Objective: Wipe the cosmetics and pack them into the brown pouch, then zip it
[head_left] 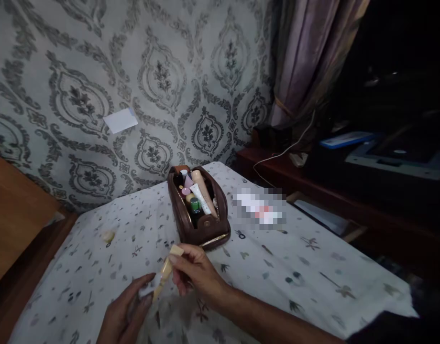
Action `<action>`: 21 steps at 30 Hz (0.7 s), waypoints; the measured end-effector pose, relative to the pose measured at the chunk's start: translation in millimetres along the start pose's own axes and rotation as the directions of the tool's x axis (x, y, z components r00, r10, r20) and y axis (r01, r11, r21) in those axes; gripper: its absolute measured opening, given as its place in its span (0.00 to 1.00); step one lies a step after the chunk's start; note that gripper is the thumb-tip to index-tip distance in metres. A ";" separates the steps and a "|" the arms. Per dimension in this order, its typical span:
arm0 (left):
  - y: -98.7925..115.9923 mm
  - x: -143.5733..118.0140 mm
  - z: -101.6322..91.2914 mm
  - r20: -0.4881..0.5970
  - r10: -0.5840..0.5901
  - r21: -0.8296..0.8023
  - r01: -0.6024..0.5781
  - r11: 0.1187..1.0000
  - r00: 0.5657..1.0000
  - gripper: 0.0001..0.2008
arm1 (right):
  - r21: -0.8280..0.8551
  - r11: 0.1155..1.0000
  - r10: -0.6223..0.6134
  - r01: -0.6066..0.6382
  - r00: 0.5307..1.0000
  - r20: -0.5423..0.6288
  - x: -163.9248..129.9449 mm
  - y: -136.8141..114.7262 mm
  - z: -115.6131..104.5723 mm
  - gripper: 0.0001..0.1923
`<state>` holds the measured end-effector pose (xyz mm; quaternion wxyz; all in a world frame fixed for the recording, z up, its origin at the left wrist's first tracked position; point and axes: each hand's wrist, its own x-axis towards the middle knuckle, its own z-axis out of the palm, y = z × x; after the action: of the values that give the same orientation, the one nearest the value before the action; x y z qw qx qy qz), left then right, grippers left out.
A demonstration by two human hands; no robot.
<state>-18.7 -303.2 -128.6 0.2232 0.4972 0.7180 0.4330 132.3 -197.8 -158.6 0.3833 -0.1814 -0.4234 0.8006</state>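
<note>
Between the thumb and fingers of my right hand (197, 270) is the upper end of a cream-yellow tube (165, 270), tilted over the bed. My left hand (128, 308) is closed around a crumpled whitish piece (148, 288), perhaps tissue or cloth, which touches the tube's lower part. Just beyond my hands, a brown leather cosmetic bag (194, 235) lies unzipped on the sheet. Inside it sit a beige tube (203, 188), a white tube (200, 198), a green-topped jar (195, 205) and several other small items, partly hidden by the bag's sides.
Under everything is a bed with a patterned white sheet (277, 267). A pixelated item (259, 206) lies right of the bag, a small pale object (108, 236) to the left. A dark wooden shelf (252, 160) with a white cable (291, 149) runs along the right; orange-brown furniture (19, 215) stands left.
</note>
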 end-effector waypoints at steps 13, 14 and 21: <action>36.8 54.4 18.8 -0.046 -0.272 -0.501 0.213 0.839 0.961 0.25 | -0.651 0.651 -0.388 0.390 0.908 0.156 -32.4 -32.5 -4.1 0.08; 42.9 59.4 20.5 -0.064 -0.254 -0.486 0.192 0.853 0.965 0.24 | -0.679 0.619 -0.397 0.394 0.903 0.162 -35.7 -35.0 -4.6 0.09; 84.1 100.8 32.2 0.044 0.107 -0.353 -0.085 0.932 0.993 0.24 | -0.799 0.437 -0.535 0.414 0.833 0.139 -37.1 -60.2 -13.6 0.07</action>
<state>8.4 -187.8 -63.4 0.3090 0.4971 0.5970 0.5486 192.2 -198.0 -118.5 0.4954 -0.2609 -0.7434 0.3658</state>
